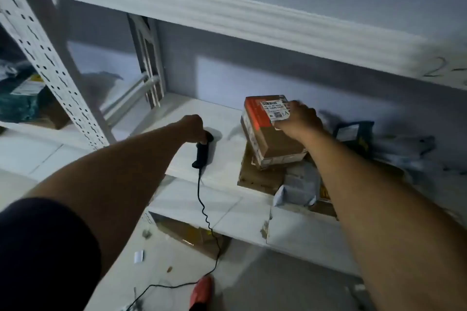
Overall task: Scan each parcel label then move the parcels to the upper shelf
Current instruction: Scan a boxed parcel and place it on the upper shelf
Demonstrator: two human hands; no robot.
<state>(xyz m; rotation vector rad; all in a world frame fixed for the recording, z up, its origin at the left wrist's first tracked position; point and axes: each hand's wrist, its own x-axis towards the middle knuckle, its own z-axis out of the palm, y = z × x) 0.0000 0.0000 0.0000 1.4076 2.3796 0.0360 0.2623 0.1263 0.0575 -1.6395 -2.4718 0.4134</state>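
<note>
Up close, the left grip [193, 126] is curled round the top of a black scanner [202, 153], whose handle points down over the lower shelf [182, 108] near its front edge. Its coiled cable [203, 206] drops past that edge to the floor. The right grip [300, 118] holds the far right corner of a cardboard box [267, 141], fingers closed over the edge of its white label [275, 108], though blur hides the fingertips. The box sits tilted on flat brown cardboard [257, 179], with a grey mailer bag [300, 184] just beside it at the front edge. A dark parcel [353, 132] lies behind the right forearm. The upper shelf [227, 15] beam crosses overhead.
</note>
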